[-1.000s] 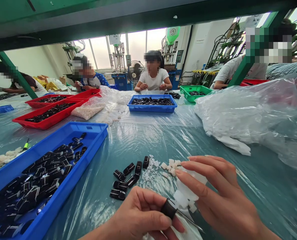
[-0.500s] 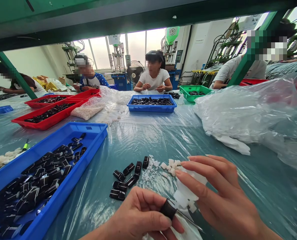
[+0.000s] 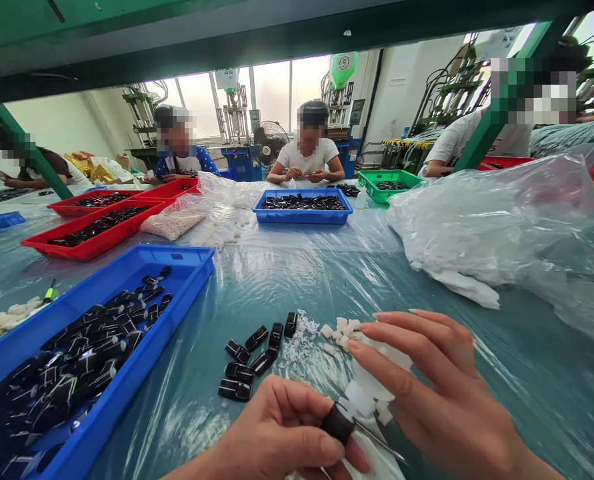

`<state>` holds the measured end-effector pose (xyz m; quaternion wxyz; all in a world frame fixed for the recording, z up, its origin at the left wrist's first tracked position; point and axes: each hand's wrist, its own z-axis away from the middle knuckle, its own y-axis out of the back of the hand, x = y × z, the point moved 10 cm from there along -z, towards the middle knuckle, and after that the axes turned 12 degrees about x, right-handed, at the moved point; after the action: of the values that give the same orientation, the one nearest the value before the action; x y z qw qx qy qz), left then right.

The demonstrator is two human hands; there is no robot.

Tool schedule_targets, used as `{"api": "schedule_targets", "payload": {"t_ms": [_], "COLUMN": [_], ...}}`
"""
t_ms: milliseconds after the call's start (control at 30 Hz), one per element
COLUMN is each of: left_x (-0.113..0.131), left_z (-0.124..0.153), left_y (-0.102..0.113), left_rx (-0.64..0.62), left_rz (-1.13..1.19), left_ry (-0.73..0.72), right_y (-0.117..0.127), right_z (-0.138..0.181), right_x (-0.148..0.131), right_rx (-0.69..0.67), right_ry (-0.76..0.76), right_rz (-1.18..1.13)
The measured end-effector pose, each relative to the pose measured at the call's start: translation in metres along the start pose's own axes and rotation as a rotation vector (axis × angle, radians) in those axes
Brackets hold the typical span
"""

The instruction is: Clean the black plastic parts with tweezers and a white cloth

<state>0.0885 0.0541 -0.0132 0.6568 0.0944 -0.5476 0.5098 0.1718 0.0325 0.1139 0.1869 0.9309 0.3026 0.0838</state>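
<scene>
- Small black cylindrical plastic cap (image 3: 337, 423) low in the view, pinched between thumb and fingertips of the left hand (image 3: 277, 433); fingers clenched round it, so only one end visible.
- Thin metal pin (image 3: 383, 447) slanting out of the cap to its right, far end lost under the right hand (image 3: 427, 393).
- Right hand's fingers stretched out loosely just right of the cap; thumb hidden, so cannot tell whether gripping the pin or released.
- Both wrists cut off by the bottom edge.
- Translucent white plastic scraps (image 3: 364, 393) just behind the cap, partly covered by the right fingers; shapes hard to make out.
- Loose glossy black plastic pieces (image 3: 257, 357) behind and left of the cap, on the clear plastic film (image 3: 287, 273) over the table.
- Large blue plastic tray (image 3: 197, 267) well left of the cap, part-filled with similar black pieces, near end cut off by the frame.
- Crumpled clear plastic bag (image 3: 501, 227) far right of the cap, contents blurred.
- Second blue tray (image 3: 301, 215), red trays (image 3: 91, 247) and green tray (image 3: 391, 177) far behind the cap, with co-workers seated beyond; their hands too small to read.
- Against half a second ago: same pinch on the cap, same spread of the right fingers, pin at the same slant; only a slight drift of the view and small shifts among the seated people.
</scene>
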Motion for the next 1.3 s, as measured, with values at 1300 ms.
{"api": "schedule_targets", "payload": {"t_ms": [1300], "left_x": [-0.02], "left_z": [-0.005], "left_y": [0.007], "left_rx": [-0.015], "left_rz": [0.039], "left_ry": [0.022], "right_y": [-0.003], "right_z": [0.007], "right_x": [-0.002], "right_rx": [-0.015], "right_ry": [-0.001], "right_rz": [0.004]}}
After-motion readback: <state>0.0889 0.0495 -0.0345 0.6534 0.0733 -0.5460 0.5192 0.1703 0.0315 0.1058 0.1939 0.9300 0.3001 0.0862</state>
